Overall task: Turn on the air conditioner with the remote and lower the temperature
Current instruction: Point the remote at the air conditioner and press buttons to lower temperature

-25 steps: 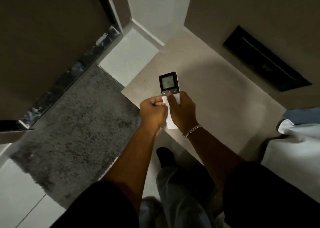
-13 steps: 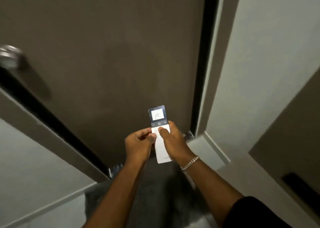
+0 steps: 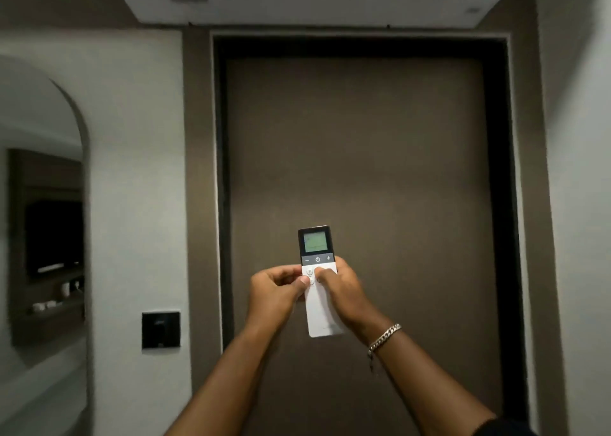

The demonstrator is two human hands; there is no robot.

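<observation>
Brown door [image 3: 357,171] ahead; slim white remote with dark screen [image 3: 319,283], long axis upright, clamped by my left hand [image 3: 276,291] and right hand [image 3: 344,291] (minus key just above my thumbs).

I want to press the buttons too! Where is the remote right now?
In the head view the remote is centre frame, upright before the brown door, gripped between the left hand and right hand.

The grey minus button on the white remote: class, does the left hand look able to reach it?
Probably yes: the left hand grips the white remote, thumb just below the uncovered grey minus button.
</observation>
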